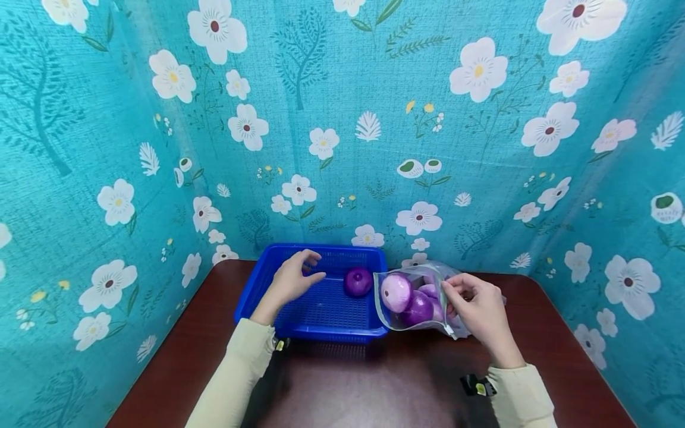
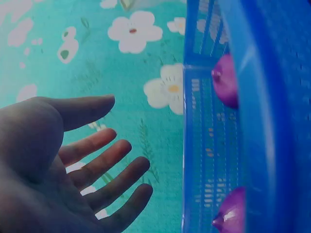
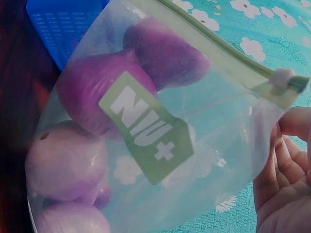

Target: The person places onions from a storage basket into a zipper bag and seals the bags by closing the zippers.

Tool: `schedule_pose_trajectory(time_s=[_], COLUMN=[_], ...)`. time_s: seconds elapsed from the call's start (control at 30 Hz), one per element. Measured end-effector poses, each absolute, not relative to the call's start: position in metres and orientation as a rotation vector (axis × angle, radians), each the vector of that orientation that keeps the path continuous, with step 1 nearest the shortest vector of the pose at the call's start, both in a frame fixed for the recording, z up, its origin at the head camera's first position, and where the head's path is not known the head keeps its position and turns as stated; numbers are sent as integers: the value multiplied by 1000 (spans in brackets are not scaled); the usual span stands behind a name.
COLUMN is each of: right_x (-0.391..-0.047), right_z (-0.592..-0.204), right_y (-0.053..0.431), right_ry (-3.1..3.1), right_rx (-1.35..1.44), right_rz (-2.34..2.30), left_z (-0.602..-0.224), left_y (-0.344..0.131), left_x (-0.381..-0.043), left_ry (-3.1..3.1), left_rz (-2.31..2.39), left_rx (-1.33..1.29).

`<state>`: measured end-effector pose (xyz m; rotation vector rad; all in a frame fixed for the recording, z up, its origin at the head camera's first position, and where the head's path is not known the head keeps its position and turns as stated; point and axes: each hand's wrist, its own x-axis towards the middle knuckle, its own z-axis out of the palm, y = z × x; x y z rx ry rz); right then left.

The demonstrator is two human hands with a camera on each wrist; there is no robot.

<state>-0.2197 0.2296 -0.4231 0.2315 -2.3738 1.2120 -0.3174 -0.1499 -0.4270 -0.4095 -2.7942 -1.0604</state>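
My right hand [image 1: 478, 309] pinches the edge of a clear zip bag [image 3: 209, 141] near its slider. Several purple onions [image 3: 104, 90] lie inside the bag, whose mouth gapes toward a blue plastic basket [image 1: 313, 330]. One purple onion [image 1: 358, 281] rests in the basket's right half. My left hand [image 1: 291, 278] hovers over the basket's left side, fingers loosely spread and holding nothing. In the left wrist view, that hand [image 2: 82, 160] is apart from the basket wall, and two onions [image 2: 227, 82] show inside the basket.
The basket and bag stand side by side on a dark red-brown table [image 1: 364, 386]. Behind the table hangs a teal floral curtain [image 1: 342, 196], which also closes off both sides. The basket's raised rim [image 1: 321, 245] runs close to the curtain.
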Motion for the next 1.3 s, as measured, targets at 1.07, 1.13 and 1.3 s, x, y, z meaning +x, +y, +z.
schedule_pose_trajectory(time_s=[1.07,1.13,1.3], right_x=[-224,-224,-224], right_z=[-425,-424,-424], right_y=[231,232,233], right_ry=[-2346,-2343,-2348], right_rx=[260,261,252], right_rz=[1235,1235,1230], left_z=[-468,-471,-475], left_y=[-58,-53,-46], left_x=[-395,-394,-390], left_ry=[-3205,-3214,-3205], left_rz=[-944,-877,-739], left_rx=[-391,-411,-408])
